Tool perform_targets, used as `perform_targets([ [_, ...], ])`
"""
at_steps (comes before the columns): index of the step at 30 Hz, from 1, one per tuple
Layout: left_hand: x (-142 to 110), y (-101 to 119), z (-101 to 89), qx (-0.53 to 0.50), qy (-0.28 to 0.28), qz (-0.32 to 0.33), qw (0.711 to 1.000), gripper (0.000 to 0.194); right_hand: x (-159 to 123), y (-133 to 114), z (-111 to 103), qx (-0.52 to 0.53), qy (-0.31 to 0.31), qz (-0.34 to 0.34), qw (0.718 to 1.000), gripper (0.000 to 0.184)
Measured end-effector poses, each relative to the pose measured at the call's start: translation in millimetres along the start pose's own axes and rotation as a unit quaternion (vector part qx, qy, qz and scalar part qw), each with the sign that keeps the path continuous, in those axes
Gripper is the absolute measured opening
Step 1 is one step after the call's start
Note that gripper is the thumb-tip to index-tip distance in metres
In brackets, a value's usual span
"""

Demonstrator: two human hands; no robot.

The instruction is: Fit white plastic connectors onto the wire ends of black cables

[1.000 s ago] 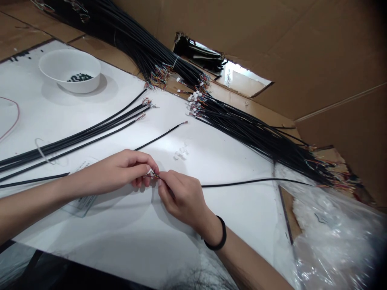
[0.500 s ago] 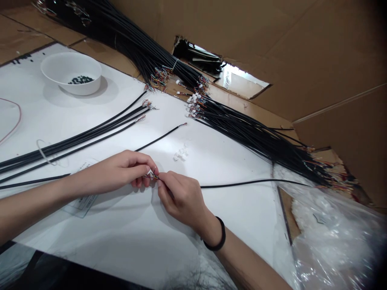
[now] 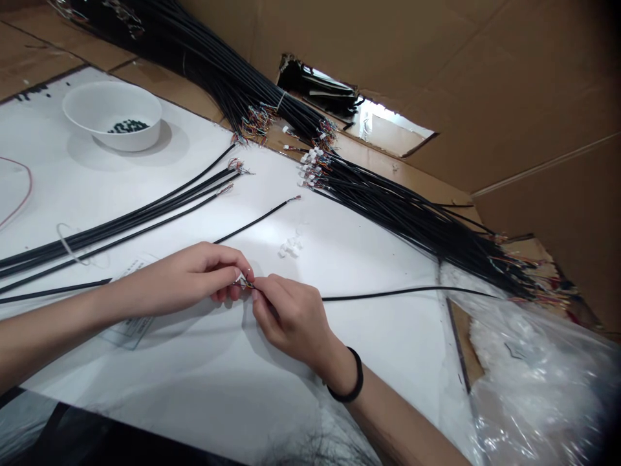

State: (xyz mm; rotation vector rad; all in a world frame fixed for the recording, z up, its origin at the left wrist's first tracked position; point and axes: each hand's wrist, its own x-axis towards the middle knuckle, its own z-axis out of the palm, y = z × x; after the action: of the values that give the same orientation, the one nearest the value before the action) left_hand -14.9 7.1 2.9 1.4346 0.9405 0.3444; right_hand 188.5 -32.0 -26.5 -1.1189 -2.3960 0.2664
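Observation:
My left hand (image 3: 194, 278) and my right hand (image 3: 286, 314) meet fingertip to fingertip over the white sheet (image 3: 339, 336). The left pinches a small white connector (image 3: 239, 277). The right pinches the coloured wire tips of a thin black cable (image 3: 388, 294) that runs off to the right. The tips touch the connector between my fingers. A few loose white connectors (image 3: 290, 246) lie just beyond my hands. A black band sits on my right wrist.
A white bowl (image 3: 112, 114) with small dark parts stands at the far left. Loose black cables (image 3: 121, 223) lie across the sheet on the left. Big bundles of black cables (image 3: 388, 207) run along the cardboard wall. A clear plastic bag (image 3: 533, 375) fills the right corner.

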Motion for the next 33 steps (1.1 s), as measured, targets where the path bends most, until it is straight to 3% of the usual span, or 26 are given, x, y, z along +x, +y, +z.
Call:
perform_targets([
  [33,-1.6,0.8,-2.4,0.055,-0.006,0.010,0.998,0.023,1.2,-0.6,0.6,0.002,-0.009,-0.003,1.000,0.026],
])
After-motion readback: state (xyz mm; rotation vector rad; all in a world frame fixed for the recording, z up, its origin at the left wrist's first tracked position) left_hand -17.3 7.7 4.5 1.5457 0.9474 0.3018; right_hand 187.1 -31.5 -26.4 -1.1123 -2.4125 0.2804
